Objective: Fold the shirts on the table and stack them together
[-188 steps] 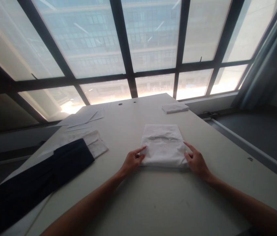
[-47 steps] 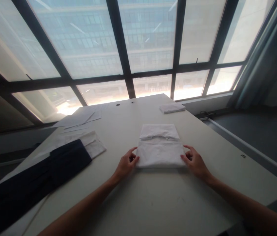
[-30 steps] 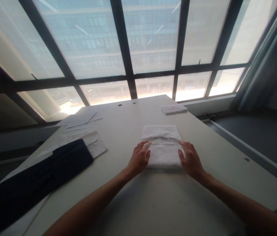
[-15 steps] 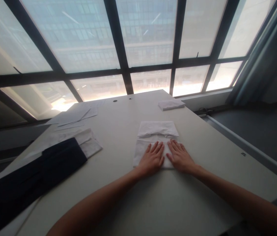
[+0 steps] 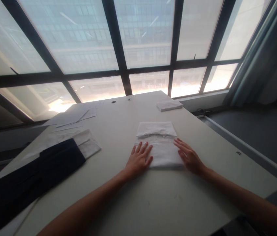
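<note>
A folded white cloth garment (image 5: pixel 164 154) lies flat on the white table (image 5: pixel 119 131) in front of me, with a raised, slightly gaping fold across its far half. My left hand (image 5: pixel 139 159) rests on its left side, palm down and fingers spread. At the right edge of the cloth is my right hand (image 5: pixel 189 156), fingers stretched out, the fingertips at the border of the fabric. Neither hand grips anything.
Another folded white cloth (image 5: pixel 169 105) sits near the far right edge. To the left lie a folded dark navy garment (image 5: pixel 62 154), a white cloth (image 5: pixel 90 147) partly under it, and white paper sheets (image 5: pixel 72 118). Large windows (image 5: pixel 143 36) stand behind the table.
My hands have moved apart from the middle of the white garment, the left one toward its left side and the right one to its right edge. The garment keeps its folded shape.
</note>
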Demonstrator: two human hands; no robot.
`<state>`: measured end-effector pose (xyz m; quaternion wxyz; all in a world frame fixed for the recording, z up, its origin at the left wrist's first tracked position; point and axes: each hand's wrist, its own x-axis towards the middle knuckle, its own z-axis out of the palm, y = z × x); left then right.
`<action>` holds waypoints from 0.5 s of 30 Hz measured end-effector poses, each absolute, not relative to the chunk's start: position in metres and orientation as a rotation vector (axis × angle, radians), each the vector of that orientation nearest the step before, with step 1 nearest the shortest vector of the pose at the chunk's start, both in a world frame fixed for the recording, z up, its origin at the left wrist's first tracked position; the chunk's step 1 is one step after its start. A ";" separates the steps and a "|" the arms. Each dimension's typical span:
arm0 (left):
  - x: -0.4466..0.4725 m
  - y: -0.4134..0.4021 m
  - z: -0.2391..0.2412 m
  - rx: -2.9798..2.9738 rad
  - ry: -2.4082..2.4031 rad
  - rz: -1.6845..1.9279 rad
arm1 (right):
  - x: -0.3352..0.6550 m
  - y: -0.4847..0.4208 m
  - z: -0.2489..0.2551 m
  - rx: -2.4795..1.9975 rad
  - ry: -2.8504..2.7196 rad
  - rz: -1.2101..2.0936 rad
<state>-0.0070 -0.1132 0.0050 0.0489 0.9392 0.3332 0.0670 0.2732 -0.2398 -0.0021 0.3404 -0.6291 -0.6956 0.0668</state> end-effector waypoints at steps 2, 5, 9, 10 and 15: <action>-0.008 -0.115 0.005 2.875 1.025 0.212 | 0.265 -0.249 0.000 -1.566 -2.104 0.212; -0.015 -0.117 0.005 2.889 1.014 0.193 | 0.261 -0.261 -0.001 -1.582 -2.331 0.244; -0.032 -0.120 0.005 2.875 0.987 0.144 | 0.266 -0.276 0.000 -1.584 -2.381 0.226; -0.037 -0.122 0.004 2.870 0.984 0.141 | 0.268 -0.279 0.001 -1.567 -2.393 0.238; -0.060 -0.131 0.002 2.852 0.974 0.126 | 0.264 -0.292 0.006 -1.505 -2.420 0.360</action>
